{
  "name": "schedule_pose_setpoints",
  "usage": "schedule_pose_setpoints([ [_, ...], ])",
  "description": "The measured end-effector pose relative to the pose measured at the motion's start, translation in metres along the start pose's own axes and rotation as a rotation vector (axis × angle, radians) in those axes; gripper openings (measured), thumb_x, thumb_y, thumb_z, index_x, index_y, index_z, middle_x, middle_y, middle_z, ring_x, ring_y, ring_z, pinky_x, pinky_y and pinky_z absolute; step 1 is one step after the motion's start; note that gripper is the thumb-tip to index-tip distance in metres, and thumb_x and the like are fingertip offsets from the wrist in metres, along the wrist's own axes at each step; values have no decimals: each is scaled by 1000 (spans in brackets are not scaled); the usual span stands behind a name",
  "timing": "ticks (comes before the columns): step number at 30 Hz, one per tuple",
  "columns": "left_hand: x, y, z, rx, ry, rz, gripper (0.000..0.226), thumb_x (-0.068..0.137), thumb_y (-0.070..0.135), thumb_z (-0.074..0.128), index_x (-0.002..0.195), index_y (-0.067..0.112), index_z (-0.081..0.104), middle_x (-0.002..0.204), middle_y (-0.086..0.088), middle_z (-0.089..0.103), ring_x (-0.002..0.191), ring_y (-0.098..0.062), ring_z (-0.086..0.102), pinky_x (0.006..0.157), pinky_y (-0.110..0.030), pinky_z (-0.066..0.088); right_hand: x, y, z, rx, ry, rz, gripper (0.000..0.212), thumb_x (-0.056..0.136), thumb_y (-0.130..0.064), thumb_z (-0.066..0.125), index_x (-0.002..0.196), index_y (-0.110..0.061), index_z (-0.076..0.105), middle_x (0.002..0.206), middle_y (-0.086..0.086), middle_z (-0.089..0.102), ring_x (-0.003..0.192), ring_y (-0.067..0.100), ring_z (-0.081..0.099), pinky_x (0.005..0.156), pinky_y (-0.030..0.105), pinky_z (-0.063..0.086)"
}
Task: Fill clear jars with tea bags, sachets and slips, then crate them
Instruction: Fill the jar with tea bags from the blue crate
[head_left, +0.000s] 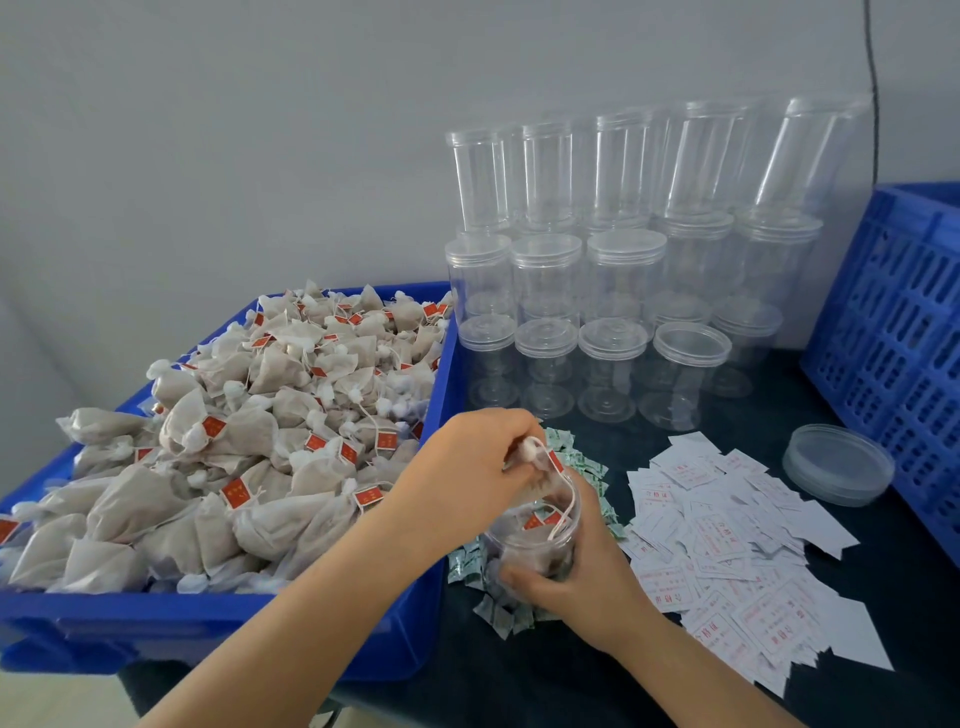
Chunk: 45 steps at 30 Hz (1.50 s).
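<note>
A small clear plastic jar (540, 540), open at the top and already partly packed with pale brown mesh tea bags carrying red paper tags, sits low in the middle of the dark surface (649, 431), over a scatter of small green-and-white sachets (582, 462). Its wall is see-through, so the bags and a loop of white string show inside. To its left stands a wide blue plastic tray (208, 618) heaped with the same tagged tea bags (249, 415), its right wall just beside the jar. To the right of the jar lies a loose spread of white paper slips with red print (727, 545), some overlapping the sachets' edge. Behind, against the grey wall, empty clear lidded jars (613, 291) are stacked in several tiers, one front jar (680, 374) without its lid; a loose clear round lid (836, 462) lies on the surface near a blue slotted plastic crate (893, 332) at the far right. The left hand (467, 462) reaches across the tray's corner, its fingers curled and pinching a tea bag (540, 467) at the jar's mouth, the bag's tag and string hanging over the rim. The right hand (587, 577) wraps around the jar's lower side from the right, fingers curled against the wall and holding it.
</note>
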<state>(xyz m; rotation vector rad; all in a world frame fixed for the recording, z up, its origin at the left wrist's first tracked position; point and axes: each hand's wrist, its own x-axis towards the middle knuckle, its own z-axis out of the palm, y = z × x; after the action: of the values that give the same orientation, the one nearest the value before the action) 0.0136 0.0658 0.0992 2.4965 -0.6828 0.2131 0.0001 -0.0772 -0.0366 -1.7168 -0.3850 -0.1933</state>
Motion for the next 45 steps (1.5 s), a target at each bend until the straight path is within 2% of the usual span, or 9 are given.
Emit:
schedule_pose_setpoints([
  [7, 0, -1, 5, 113, -24, -4, 8, 90, 17, 59, 96, 16, 63, 90, 4, 62, 84, -13, 56, 79, -34, 46, -1, 4, 0, 5, 0, 1, 90, 69, -25, 87, 133, -62, 35, 128, -25, 56, 120, 0, 57, 88, 7, 47],
  [11, -2, -3, 9, 145, -41, -31, 8, 90, 19, 58, 96, 17, 61, 92, 4, 61, 85, -14, 57, 80, -35, 47, 0, 0, -1, -13, -2, -23, 84, 70, -21, 86, 127, -62, 40, 121, -27, 59, 112, -2, 60, 83, 5, 47],
  [18, -2, -5, 12, 194, -28, -46, 12, 91, 20, 55, 101, 20, 60, 98, 5, 61, 89, -13, 56, 81, -33, 47, -1, -1, 0, -5, -1, 3, 85, 66, -31, 85, 126, -67, 37, 121, -33, 55, 115, -6, 56, 83, 3, 45],
  [24, -1, -4, 16, 192, -22, -37, 13, 91, 20, 55, 103, 18, 59, 100, 6, 60, 93, -13, 57, 82, -32, 47, -1, 6, 1, -13, -13, 54, 96, 65, -39, 89, 137, -58, 30, 128, -23, 55, 119, 6, 60, 91, 23, 54],
  [28, -1, -7, 15, 171, -18, -13, 9, 90, 19, 59, 99, 16, 60, 99, 5, 62, 91, -13, 58, 83, -32, 48, -1, 6, 1, -55, 9, 66, 96, 63, -45, 87, 135, -64, 27, 126, -29, 53, 119, 2, 57, 90, 20, 50],
  [32, 0, -11, 13, 144, 4, 0, 10, 89, 14, 60, 99, 14, 62, 97, 4, 63, 89, -12, 59, 82, -32, 49, -2, 9, 0, -53, 11, 58, 95, 63, -43, 87, 135, -62, 28, 123, -27, 53, 117, 5, 59, 89, 21, 52],
  [38, 7, -22, 7, 89, 40, -51, 11, 90, 12, 59, 98, 16, 65, 93, 7, 66, 85, -7, 61, 80, -26, 51, -2, 4, -2, -51, 1, 62, 92, 60, -43, 85, 125, -73, 27, 120, -37, 49, 116, -4, 55, 86, 7, 45],
  [42, 24, -28, 9, 105, -25, -98, 11, 92, 15, 55, 98, 15, 64, 91, 6, 66, 84, -8, 61, 79, -23, 50, -1, -3, -3, -63, -20, 72, 92, 59, -47, 85, 124, -74, 26, 121, -39, 47, 119, -7, 52, 88, 6, 43],
  [45, 43, -34, 13, 140, -126, -147, 12, 93, 16, 54, 99, 16, 64, 95, 5, 65, 87, -10, 60, 78, -23, 48, -5, -7, -8, -69, -31, 69, 94, 58, -42, 88, 130, -65, 32, 125, -31, 51, 120, -3, 54, 90, 15, 49],
])
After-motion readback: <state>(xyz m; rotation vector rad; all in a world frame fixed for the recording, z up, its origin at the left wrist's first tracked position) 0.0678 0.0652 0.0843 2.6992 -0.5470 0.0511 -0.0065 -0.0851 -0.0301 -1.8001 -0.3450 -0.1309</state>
